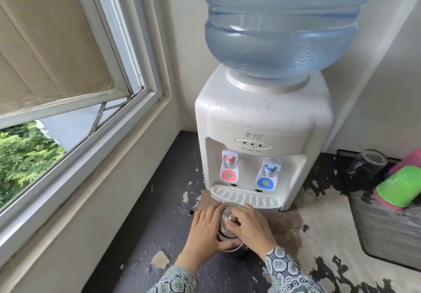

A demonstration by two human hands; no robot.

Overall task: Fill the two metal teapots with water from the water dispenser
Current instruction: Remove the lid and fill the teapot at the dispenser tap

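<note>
Both hands grip: left hand (206,229) round shiny metal teapot (224,233), right hand (250,224) its knobbed lid (227,215).

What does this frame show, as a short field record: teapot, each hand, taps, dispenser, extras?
teapot: one visible, on counter below drip tray, lid on
left hand: around teapot side
right hand: fingers at lid knob
taps: red, blue, neither pressed
dispenser: bottle holds water
extras: cups in mesh tray
</note>
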